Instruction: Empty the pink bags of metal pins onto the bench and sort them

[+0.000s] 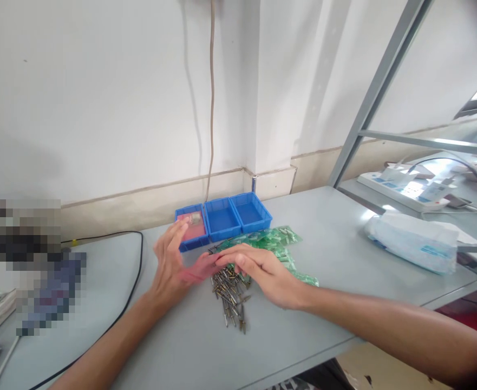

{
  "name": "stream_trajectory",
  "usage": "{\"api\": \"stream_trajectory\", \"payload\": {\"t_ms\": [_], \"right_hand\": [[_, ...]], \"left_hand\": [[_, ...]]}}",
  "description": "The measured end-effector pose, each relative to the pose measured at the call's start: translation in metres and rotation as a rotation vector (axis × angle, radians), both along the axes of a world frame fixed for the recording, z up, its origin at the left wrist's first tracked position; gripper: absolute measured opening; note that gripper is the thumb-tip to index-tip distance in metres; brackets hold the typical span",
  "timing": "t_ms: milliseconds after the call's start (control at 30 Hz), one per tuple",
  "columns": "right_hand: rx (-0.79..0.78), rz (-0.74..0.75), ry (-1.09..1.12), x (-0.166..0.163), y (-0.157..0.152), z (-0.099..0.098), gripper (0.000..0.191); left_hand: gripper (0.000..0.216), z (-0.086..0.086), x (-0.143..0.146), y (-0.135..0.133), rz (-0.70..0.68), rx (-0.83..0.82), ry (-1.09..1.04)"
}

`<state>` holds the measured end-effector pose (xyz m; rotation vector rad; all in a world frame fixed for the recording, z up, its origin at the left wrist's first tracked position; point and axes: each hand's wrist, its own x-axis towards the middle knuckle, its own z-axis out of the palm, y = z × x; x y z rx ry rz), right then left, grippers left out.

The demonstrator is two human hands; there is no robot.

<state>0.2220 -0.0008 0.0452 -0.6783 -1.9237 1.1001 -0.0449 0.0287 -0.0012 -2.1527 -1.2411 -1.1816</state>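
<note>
Reaching in along bare right forearm [368, 311] to right hand [268, 273], fingers bent and bunched narrow, over back edge of loose heap of slender silver-and-brass metal pins [228, 290]. Spreading left hand [169, 265] wide, left of heap. Bridging both: thin pinkish piece [200, 269]; can't tell if gripped. Looks partway: many pins left loose, slim pieces apparently inside crumpled translucent green plastic bags [289, 254] behind and right of heap. Behind heap: three blue plastic bins [224, 234], leftmost with small pale object [195, 218] on pink sheet [193, 233]. In the way: right hand, masking heap's back; bags, crowding heap. Well left of heap: black cable [142, 254].
</note>
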Motion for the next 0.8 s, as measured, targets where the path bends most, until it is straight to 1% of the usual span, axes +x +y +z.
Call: {"api": "stream_trajectory", "payload": {"t_ms": [100, 200, 267, 333, 400, 433, 500, 567, 633, 700, 767, 800], "right_hand": [[-0.253, -0.061, 0.11, 0.0, 0.005, -0.003, 0.054], [-0.382, -0.092, 0.224, -0.001, 0.009, -0.008, 0.055], [-0.429, -0.101, 0.274, -0.002, 0.011, -0.01, 0.054], [-0.467, -0.109, 0.293, -0.003, 0.012, -0.011, 0.053], [-0.481, -0.118, 0.293, -0.004, 0.012, -0.01, 0.053], [-0.48, -0.12, 0.292, -0.004, 0.012, -0.009, 0.052], [-0.471, -0.112, 0.289, -0.005, 0.012, -0.006, 0.049], [-0.451, -0.11, 0.273, -0.006, 0.011, -0.004, 0.046], [-0.413, -0.126, 0.237, -0.006, 0.011, -0.004, 0.042], [-0.364, -0.148, 0.201, -0.005, 0.012, -0.006, 0.035], [-0.316, -0.167, 0.174, -0.004, 0.014, -0.01, 0.027], [-0.266, -0.184, 0.172, -0.004, 0.014, -0.011, 0.024]], "left_hand": [[0.098, -0.003, -0.006, -0.003, -0.09, 0.013, -0.031], [0.101, -0.003, -0.008, -0.007, -0.141, 0.085, 0.014], [0.091, 0.0, -0.008, -0.01, -0.128, 0.107, 0.081], [0.069, 0.004, -0.007, -0.011, -0.077, 0.096, 0.134], [0.044, 0.008, -0.005, -0.011, -0.049, 0.06, 0.149], [0.033, 0.01, -0.004, -0.011, -0.068, 0.036, 0.142], [0.021, 0.014, 0.0, -0.012, -0.176, -0.025, 0.114], [0.015, 0.016, 0.006, -0.016, -0.299, -0.103, 0.034], [0.009, 0.017, 0.014, -0.022, -0.315, -0.194, -0.065], [0.012, 0.018, 0.021, -0.028, -0.341, -0.3, -0.089], [0.018, 0.018, 0.025, -0.032, -0.368, -0.355, -0.094], [0.021, 0.018, 0.027, -0.033, -0.381, -0.367, -0.096]]}}
